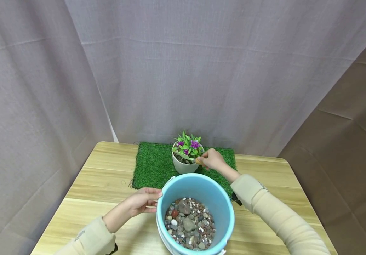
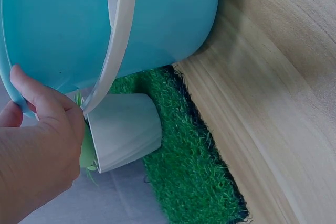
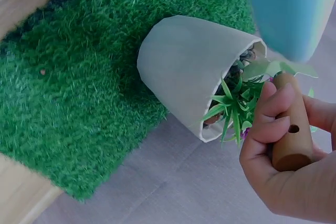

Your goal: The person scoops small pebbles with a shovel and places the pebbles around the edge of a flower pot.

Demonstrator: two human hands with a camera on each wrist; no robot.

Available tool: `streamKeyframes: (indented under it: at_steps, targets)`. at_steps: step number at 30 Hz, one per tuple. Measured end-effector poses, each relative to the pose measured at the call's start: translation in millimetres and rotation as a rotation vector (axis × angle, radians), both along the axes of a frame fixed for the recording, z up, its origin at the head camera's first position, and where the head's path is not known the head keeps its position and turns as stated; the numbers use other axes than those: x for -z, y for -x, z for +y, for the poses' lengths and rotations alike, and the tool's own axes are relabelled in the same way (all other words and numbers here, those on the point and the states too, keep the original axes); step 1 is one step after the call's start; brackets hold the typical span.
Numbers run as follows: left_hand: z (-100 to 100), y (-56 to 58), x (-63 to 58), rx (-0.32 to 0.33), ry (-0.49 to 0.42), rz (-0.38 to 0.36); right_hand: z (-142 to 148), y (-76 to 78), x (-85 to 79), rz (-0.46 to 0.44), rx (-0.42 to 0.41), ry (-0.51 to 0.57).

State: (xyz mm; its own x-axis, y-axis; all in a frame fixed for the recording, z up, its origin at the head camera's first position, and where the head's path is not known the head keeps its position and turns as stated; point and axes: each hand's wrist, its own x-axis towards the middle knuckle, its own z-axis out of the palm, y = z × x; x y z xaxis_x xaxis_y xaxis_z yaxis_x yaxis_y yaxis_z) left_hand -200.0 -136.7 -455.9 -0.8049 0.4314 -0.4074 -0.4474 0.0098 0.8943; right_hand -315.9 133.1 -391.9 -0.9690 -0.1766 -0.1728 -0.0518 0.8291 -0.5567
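My left hand [image 1: 143, 202] pinches the rim of a light blue bucket [image 1: 230, 216] at its left side, thumb over the edge in the left wrist view. Pebbles and several larger stones [image 1: 189, 224] cover the bucket's bottom. My right hand [image 1: 215, 159] grips the wooden handle of a small trowel [image 3: 294, 137], whose pale green blade lies over the mouth of a white flowerpot [image 1: 184, 168]. Green leaves and purple flowers [image 1: 195, 144] rise from the pot, with pebbles around their base. Whether the blade carries anything I cannot tell.
Pot and bucket stand close together, the pot behind, on a green artificial-grass mat [image 1: 152, 164]. The mat lies at the back of a wooden table [image 1: 106, 173]. Grey curtains [image 1: 202, 88] hang behind. A white bail handle [image 2: 121, 30] hangs on the bucket.
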Motion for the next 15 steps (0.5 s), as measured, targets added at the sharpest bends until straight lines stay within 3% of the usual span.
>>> streamKeyframes:
  at_steps: [9,15]
  targets:
    - [0.2,0.4,-3.4,0.004,0.003,-0.005,8.7,-0.5,2.3,-0.029,-0.054,0.093]
    - [-2.3,0.5,-4.2,0.031,-0.032,-0.03,18.7,-1.1,-0.1,-0.103,-0.066,0.166]
